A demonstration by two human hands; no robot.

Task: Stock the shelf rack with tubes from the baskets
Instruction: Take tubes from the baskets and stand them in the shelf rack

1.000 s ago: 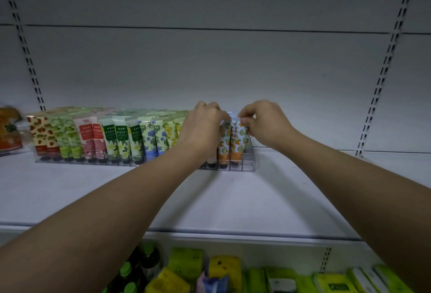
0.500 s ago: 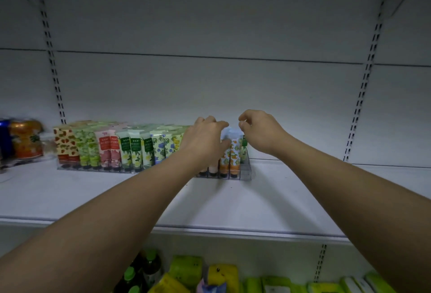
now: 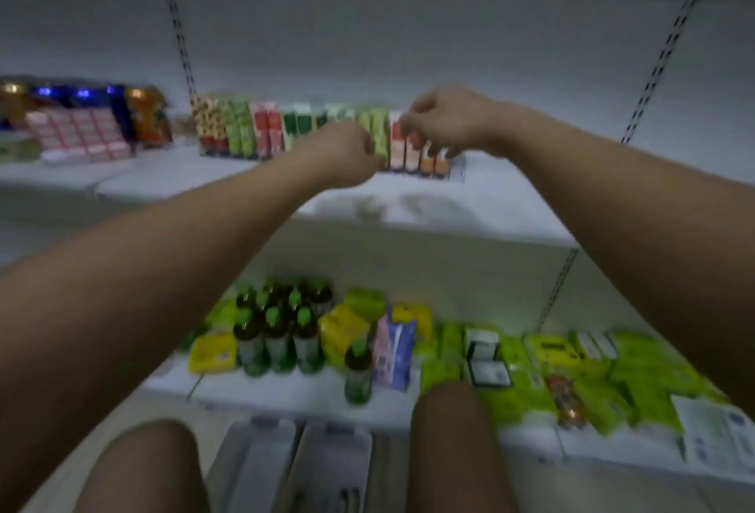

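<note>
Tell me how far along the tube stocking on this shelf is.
The rack on the upper shelf already holds a full-looking row of tubes. Both hands are at its right end: the left hand and right hand, fingers curled by the orange-bottomed tubes; blur hides each grip. What remains is unclear.

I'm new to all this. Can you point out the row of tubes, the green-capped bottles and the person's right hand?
row of tubes (image 3: 261, 130): head view, front of the red tubes.
green-capped bottles (image 3: 278, 343): head view, body of a front bottle.
right hand (image 3: 445, 120): head view, back of the hand.
</note>
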